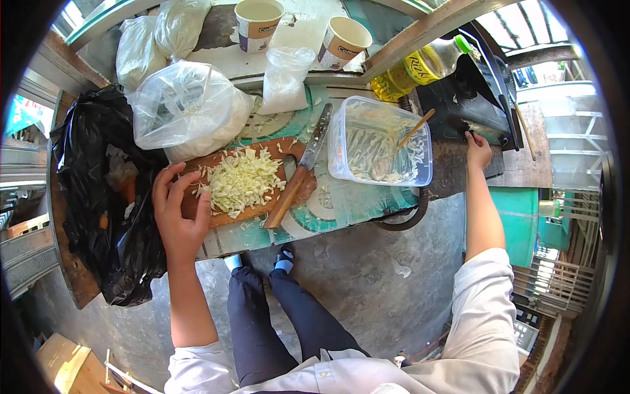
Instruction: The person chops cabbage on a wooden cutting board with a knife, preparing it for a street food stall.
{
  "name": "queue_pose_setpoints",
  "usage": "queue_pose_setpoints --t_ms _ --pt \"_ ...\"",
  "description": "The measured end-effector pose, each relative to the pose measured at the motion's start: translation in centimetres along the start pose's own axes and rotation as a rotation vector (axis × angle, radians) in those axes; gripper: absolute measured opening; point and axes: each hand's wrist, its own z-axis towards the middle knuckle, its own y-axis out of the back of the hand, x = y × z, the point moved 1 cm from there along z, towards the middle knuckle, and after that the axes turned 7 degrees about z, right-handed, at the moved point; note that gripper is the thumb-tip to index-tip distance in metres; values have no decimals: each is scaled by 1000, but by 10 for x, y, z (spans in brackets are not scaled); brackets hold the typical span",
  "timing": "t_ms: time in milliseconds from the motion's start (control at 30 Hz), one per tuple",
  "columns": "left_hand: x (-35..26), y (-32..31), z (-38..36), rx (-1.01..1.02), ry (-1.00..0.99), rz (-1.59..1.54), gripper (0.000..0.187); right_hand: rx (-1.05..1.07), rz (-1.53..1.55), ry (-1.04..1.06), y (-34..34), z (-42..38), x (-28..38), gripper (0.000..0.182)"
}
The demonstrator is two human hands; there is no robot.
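Cabbage, chopped, heaped on wooden board, left of knife. Left hand spread wide at board's left edge. Right hand at near side of black appliance, far right; cannot tell whether fingers grip.

Pale green chopped cabbage

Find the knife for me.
In the head view, the knife lies centrally, between the chopped cabbage and the clear plastic container.
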Motion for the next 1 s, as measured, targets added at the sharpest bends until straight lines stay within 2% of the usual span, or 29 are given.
queue_pose_setpoints --t_ms 567,900,1000 --pt "-1 0 -1 2 14 -20 30 35 -14 -36 2 1 3 42" --pt "-1 0 -1 0 6 -19 30 12 -92 20 5 -1 9 42" --pt "0 -1 -2 -3 -10 -6 30 67 -18 -98 2 4 2 43"
